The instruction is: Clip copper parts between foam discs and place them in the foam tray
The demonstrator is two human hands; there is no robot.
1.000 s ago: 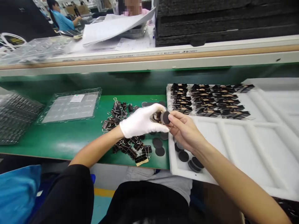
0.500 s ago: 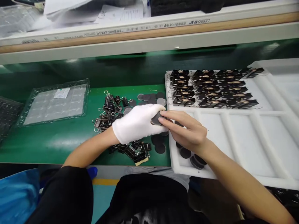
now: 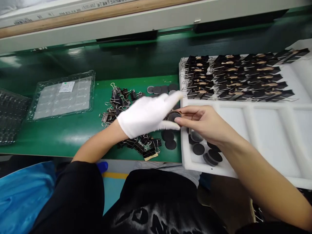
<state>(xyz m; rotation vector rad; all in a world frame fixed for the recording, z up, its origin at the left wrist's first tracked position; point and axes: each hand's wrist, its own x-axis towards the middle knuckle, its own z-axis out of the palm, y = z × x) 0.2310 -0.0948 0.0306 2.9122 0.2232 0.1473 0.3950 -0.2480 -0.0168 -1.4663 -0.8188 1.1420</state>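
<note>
My right hand (image 3: 204,122) pinches a dark disc (image 3: 173,116) over the foam tray's (image 3: 243,107) left edge. My gloved left hand (image 3: 146,115) cups it loosely, fingers (image 3: 174,97) spread. I'd keep the disc level.

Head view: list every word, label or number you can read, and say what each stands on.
None reads clearly.
Print on the white rail: upside down, blurred, unreadable.
Sticker on the clear tray: too small to read.
White print on the dark shirt: cut off, unreadable.
The dark disc: no marking seen.
</note>
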